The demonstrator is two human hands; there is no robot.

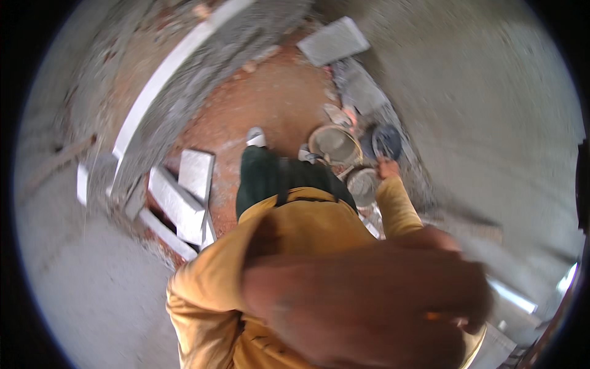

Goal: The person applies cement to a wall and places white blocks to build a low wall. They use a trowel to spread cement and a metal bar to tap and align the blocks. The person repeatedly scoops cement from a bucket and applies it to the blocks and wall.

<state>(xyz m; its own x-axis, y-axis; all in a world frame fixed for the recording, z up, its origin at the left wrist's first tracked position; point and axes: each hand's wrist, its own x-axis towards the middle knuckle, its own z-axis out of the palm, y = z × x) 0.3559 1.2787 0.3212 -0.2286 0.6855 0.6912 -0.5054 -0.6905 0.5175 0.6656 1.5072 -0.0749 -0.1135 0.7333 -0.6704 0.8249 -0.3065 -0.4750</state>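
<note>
My left hand (369, 301), very close and blurred, stretches across the lower middle from a yellow sleeve; its fingers are too smeared to read. My right arm reaches forward to the right, where my right hand (387, 168) is closed at the near edge of a dark bucket (398, 140). Something grey shows inside that bucket, but whatever the fingers grip is too small to make out. Beside it stands a tan-rimmed round tub (316, 140) with grey contents. A second container of grey material (362, 186) sits nearer to me, just left of my right hand.
Several pale blocks (195, 175) lie loose on the left. Ahead, a low curved wall (163, 80) has a white top edge. Another block (335, 42) rests at the far right, near a plain grey wall (485, 104). Reddish earth (276, 92) covers the floor ahead of my feet.
</note>
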